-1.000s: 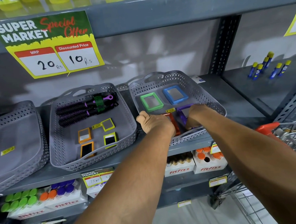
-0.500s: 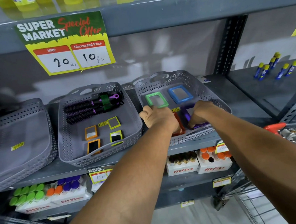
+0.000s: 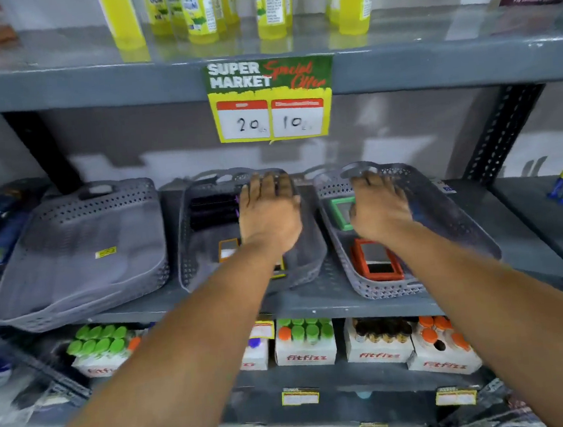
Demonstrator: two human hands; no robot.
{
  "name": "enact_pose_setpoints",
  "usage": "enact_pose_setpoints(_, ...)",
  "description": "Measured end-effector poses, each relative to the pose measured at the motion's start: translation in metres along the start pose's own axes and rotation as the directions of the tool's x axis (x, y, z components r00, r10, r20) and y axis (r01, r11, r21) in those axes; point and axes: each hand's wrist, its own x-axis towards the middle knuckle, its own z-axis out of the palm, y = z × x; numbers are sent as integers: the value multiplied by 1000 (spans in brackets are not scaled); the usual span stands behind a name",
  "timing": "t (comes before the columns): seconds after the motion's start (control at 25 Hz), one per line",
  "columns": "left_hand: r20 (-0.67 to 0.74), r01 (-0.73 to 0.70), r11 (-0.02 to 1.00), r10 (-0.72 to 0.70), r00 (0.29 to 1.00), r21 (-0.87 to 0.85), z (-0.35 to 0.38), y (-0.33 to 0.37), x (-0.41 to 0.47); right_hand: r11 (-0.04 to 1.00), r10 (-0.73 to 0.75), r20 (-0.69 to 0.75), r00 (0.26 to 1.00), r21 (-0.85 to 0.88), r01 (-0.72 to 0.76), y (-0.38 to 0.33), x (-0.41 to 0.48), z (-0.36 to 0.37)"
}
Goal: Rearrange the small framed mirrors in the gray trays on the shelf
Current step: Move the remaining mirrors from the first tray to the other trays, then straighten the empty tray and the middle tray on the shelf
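I see the red-framed mirror (image 3: 377, 262) lying flat at the near end of the right gray tray (image 3: 452, 217), with the green-framed mirror (image 3: 341, 212) farther back in the same tray, partly under my right hand (image 3: 377, 209). That hand hovers palm down over the tray's far half, fingers spread and gripping nothing. In the middle gray tray (image 3: 188, 256) an orange-framed mirror (image 3: 227, 249) shows just left of my wrist, and a yellowish frame edge peeks out beneath my forearm near the front wall — too hidden to say more. My left hand (image 3: 268, 211) is flat and open over this tray's back right corner, fingertips reaching the rim; dark hairbrushes (image 3: 213, 211) lie at the back beside it. A third gray tray (image 3: 81, 253) sits to the left, tilted, with a small yellow sticker inside.

All three trays rest on a gray metal shelf (image 3: 329, 291) against a pale wall. A green and yellow price sign (image 3: 271, 99) hangs from the shelf above, where yellow bottles (image 3: 198, 11) stand. Below — boxes of capped bottles (image 3: 304, 343) marked fitfizz. The view is motion-blurred.
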Motion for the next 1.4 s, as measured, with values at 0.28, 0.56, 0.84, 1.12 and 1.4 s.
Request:
enact_pose_setpoints(0.28, -96, 223, 949, -206, 974, 221, -49, -209, -78, 904, -408, -109, 906, 90, 418, -142, -7, 33)
enact_pose_setpoints(0.56, 268, 214, 930, -297, 917, 297, -102, -328, -172, 668, -743, 75, 665, 140, 731, -273, -31, 65)
enact_pose_setpoints(0.84, 325, 188, 928, -295, 899, 322, -80, -377, -189, 666, -733, 208, 648, 25, 746, -317, -48, 88)
enact_pose_setpoints(1.12, 316, 78, 930, -200, 927, 359, -84, -409, -165, 659, -747, 176, 641, 74, 748, -340, -68, 81)
enact_pose_setpoints(1.4, 316, 73, 918, -208, 926, 389, -84, -432, -155, 677, -735, 150, 662, 112, 727, -362, -79, 84)
